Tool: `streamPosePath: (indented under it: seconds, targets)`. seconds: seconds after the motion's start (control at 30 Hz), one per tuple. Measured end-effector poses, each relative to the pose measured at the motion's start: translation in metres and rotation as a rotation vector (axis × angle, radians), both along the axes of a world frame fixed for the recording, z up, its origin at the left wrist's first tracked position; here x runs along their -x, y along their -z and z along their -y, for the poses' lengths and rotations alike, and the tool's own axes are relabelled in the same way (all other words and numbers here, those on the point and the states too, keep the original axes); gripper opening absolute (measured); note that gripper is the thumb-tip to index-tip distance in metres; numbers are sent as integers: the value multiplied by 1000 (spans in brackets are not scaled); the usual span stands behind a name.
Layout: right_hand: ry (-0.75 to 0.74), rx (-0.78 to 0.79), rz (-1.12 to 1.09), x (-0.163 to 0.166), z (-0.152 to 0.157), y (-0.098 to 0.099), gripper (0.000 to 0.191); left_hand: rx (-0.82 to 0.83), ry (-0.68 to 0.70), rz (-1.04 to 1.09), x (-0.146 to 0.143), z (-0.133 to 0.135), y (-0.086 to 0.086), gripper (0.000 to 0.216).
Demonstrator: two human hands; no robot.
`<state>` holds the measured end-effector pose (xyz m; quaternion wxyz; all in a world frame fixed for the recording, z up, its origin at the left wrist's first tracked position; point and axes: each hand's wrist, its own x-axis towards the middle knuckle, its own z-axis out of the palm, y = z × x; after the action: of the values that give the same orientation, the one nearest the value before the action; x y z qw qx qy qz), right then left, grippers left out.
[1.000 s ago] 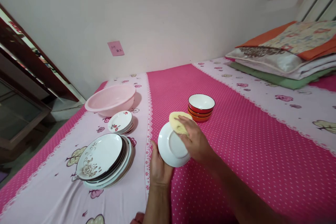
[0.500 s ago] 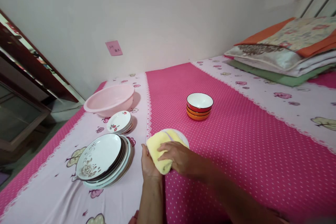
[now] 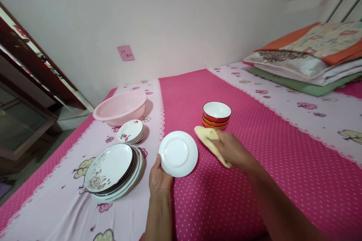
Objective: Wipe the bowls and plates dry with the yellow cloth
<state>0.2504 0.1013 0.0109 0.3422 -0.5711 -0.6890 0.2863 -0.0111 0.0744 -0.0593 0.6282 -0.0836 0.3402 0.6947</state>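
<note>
My left hand (image 3: 160,177) grips the near rim of a small white plate (image 3: 178,153), holding it face up just above the pink bedsheet. My right hand (image 3: 230,148) is closed on a yellow cloth (image 3: 210,139), to the right of the plate and no longer touching it. A stack of red and orange bowls (image 3: 217,115) stands just behind the cloth.
A stack of large patterned plates (image 3: 113,171) lies left of my left hand. Behind it are a stack of small flowered plates (image 3: 131,131) and a pink basin (image 3: 120,107). Folded bedding (image 3: 308,60) is piled at the far right. A dark wooden cabinet (image 3: 25,94) stands off the bed's left edge.
The cloth was rubbing the plate; now my right hand has drawn it off to the right. The plate has turned face up in my left hand.
</note>
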Motion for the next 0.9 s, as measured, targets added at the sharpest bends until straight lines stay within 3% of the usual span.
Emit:
streamPosePath:
  seconds: [0.1,0.23,0.3,0.37,0.47,0.6,0.73,0.83,0.9]
  targets:
    - [177,-34,-77,3,-6,-4,24,-37,-3,25,-1,4,-12,45]
    - [-120,209,-569,27,-2,1,48,-76,21,13,-13,7,-20,43]
    - [-231,335,-708,42,3,4,56,-81,55,-58,-21,7,-20,42]
    - [-249,370,-761,54,9,6,58,-76,84,-151,-27,7,-20,41]
    - [-210,294,-794,62,16,3,50,-87,63,-265,-34,6,-18,36]
    - [-153,24,-584,68,25,0,32,-97,33,-398,-42,9,-18,28]
    - [-239,-383,-34,83,32,6,18,-163,139,-349,-44,16,-28,42]
    - [-415,-381,315,93,40,9,13,-258,294,-89,-40,20,-34,67]
    - [-493,-306,396,96,48,8,18,-247,310,43,-35,21,-32,74]
